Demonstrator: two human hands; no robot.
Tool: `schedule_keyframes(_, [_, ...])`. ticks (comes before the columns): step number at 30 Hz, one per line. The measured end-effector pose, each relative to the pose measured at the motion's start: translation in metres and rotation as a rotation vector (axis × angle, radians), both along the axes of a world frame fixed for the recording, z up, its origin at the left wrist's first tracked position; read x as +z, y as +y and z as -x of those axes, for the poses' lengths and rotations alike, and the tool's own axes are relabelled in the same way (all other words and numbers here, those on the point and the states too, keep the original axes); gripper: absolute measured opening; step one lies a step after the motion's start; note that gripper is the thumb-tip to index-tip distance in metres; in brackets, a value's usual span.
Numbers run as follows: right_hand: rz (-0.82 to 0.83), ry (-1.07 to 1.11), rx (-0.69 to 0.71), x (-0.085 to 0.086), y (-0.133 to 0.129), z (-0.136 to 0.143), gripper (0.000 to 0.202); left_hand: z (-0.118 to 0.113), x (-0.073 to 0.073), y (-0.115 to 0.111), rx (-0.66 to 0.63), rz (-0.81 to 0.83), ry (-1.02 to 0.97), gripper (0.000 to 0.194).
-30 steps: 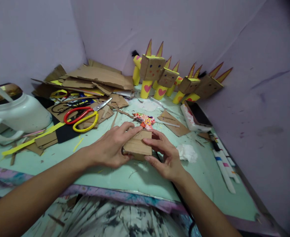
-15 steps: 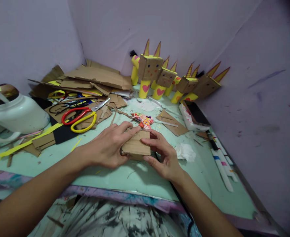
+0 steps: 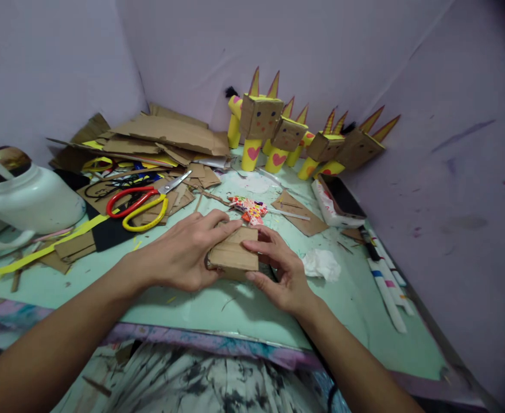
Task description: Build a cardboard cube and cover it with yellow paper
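A small brown cardboard box [image 3: 234, 252] is held between both hands just above the pale green tabletop. My left hand [image 3: 191, 250] grips its left side, with fingers over the top edge and the thumb low down. On the box's right side, my right hand [image 3: 280, 267] closes with its fingers on the top face and its thumb at the front lower edge. Right behind the box lies a floral-patterned glue gun [image 3: 252, 210]. A crumpled white tissue [image 3: 322, 265] sits to the right of my right hand. The undersides of the box are hidden.
Red-and-yellow scissors [image 3: 151, 201] lie left, by a cardboard pile [image 3: 162, 135]. Several cardboard figures with yellow horns [image 3: 261, 117] stand at the back. A white mug [image 3: 48, 198] is far left. A phone [image 3: 342, 197] and several markers [image 3: 385, 287] lie right.
The box and both hands have shifted very slightly to the left. The grip on the box looks the same, and nothing else has moved.
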State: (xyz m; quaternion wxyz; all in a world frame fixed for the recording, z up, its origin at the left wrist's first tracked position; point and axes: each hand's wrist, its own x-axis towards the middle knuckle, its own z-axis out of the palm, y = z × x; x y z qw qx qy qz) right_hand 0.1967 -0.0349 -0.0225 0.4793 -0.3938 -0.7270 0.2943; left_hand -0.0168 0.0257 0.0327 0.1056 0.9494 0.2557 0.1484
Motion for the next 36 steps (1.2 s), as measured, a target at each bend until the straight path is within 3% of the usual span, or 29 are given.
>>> schedule_keyframes(36, [-0.04,0.002,0.03,0.0004,0.0009,0.0004,0.04,0.0029,-0.0052,-0.0014,-0.021,-0.018,-0.041,0.073])
